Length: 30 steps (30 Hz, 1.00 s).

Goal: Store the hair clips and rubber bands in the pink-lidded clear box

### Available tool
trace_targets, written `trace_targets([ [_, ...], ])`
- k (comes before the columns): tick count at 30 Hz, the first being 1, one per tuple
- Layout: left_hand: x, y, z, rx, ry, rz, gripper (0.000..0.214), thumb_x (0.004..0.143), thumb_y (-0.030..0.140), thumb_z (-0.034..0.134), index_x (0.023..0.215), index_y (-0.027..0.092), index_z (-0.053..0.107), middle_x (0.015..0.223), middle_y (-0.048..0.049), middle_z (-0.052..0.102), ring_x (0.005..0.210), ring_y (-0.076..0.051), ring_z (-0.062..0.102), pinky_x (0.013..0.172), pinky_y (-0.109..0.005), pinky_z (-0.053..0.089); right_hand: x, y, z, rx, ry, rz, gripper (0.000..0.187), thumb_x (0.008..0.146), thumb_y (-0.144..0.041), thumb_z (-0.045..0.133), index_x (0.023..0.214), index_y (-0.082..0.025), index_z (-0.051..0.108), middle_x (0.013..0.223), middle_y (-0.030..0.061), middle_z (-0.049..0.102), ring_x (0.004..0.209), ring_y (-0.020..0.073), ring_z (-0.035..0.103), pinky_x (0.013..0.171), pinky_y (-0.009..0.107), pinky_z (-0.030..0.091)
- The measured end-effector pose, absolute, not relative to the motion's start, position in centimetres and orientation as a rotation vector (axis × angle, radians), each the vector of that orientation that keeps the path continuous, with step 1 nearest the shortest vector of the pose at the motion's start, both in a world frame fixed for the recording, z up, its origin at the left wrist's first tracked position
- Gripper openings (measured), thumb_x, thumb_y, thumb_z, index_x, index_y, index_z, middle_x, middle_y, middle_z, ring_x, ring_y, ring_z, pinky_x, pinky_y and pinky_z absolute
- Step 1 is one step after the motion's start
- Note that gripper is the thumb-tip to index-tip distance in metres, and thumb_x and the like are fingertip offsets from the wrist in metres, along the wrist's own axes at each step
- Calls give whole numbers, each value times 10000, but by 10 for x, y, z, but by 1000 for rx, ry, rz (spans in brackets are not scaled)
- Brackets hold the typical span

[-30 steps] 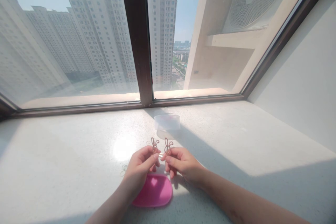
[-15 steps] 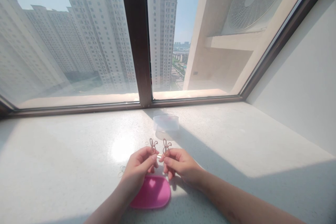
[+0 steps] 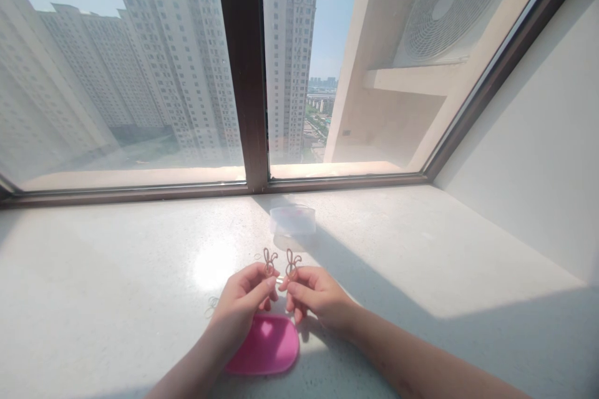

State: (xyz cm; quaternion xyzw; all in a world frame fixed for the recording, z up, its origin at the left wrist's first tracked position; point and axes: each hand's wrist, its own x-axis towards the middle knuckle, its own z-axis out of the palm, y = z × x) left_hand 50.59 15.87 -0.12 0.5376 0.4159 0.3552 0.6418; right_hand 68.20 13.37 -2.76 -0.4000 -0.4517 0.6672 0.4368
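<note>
My left hand point(image 3: 246, 296) pinches a rabbit-shaped wire clip point(image 3: 269, 260), its looped ears standing up above the fingertips. A matching rabbit-shaped wire clip point(image 3: 292, 260) is gripped between the thumb and fingers of my right hand point(image 3: 321, 294). The two hands face each other, almost touching. In the narrow gap between them shows a small shiny gold piece point(image 3: 279, 280); whether it joins the two wire shapes is hidden by the fingers. Just below the hands lies a pink oval lid or tray point(image 3: 266, 349), partly covered by my left hand and wrist.
A translucent plastic box point(image 3: 293, 222) stands beyond my hands on the pale stone sill point(image 3: 116, 280). Thin wire rings point(image 3: 211, 305) lie left of my left wrist. Behind are the brown window frame point(image 3: 253, 106) and, at the right, a white wall point(image 3: 528, 137).
The view has shifted slightly. Both hands keep their pinch on the wire clips, with hardly any visible movement.
</note>
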Motion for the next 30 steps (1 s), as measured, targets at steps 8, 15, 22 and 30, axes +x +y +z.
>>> trace_targets([
  [8, 507, 160, -3, 1238, 951, 797, 205, 795, 353, 678, 782, 149, 655, 618, 15, 559, 552, -100, 463, 534, -202, 350, 681, 132, -23, -1009, -1126, 1661, 433, 747, -512, 724, 865, -110, 617, 648, 16, 611, 480, 87, 546, 471, 214, 400],
  [15, 506, 159, -5, 1266, 931, 794, 212, 817, 351, 665, 784, 142, 652, 623, 15, 554, 559, -100, 463, 543, -208, 343, 681, 132, -24, -1004, -1116, 1665, 447, 733, -520, 731, 855, -107, 613, 638, 17, 612, 477, 90, 546, 461, 211, 397],
  [22, 505, 160, -6, 1266, 933, 796, 194, 829, 337, 653, 812, 144, 651, 625, 17, 566, 555, -97, 472, 548, -210, 349, 681, 132, -23, -1004, -1109, 1680, 426, 739, -503, 730, 852, -111, 606, 640, 14, 609, 475, 85, 543, 457, 208, 389],
  [30, 506, 160, -5, 1269, 941, 799, 207, 820, 351, 661, 814, 144, 656, 623, 15, 572, 552, -97, 473, 538, -206, 348, 681, 132, -24, -996, -1094, 1692, 456, 725, -521, 736, 869, -107, 608, 638, 7, 613, 476, 86, 548, 450, 207, 393],
])
